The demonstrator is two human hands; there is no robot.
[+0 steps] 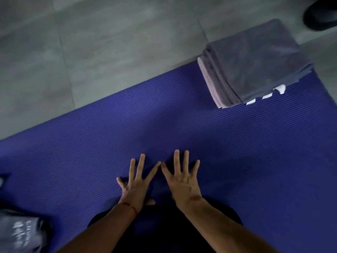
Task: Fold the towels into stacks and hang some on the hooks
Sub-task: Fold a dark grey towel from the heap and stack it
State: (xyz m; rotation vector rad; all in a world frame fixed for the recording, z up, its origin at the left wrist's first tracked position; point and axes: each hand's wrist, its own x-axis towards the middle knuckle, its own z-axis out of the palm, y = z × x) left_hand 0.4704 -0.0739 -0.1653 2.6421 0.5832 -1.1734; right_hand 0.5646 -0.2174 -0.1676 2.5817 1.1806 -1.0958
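Two hands lie flat on a purple mat (109, 136), side by side, backs up. Each grip is wide apart, with the fingers straight and spread out. The left hand (135, 186) and the right hand (183, 181) hold nothing. The first fingers of the two hands almost meet at the tips. A thin red string (130, 207) goes round the left wrist. Both bare arms reach in from the bottom edge. Dark clothing (164, 229) shows between the arms, close to the person.

At the bottom left corner sits a grey thing with white writing (20, 232). It is too blurry to tell what it is.

Farther off, at the far right part of the mat, there is one stack of folded towels (255, 63). It is well apart from the hands. The top towel is grey-purple. Under it are pale pink layers, and some white tags (280, 88) poke out at the near side. I cannot count how many towels are in the stack.

Past the mat is a grey tiled floor (91, 42). One dark round thing (321, 13) sits on the floor at the top right corner, partly cut off.
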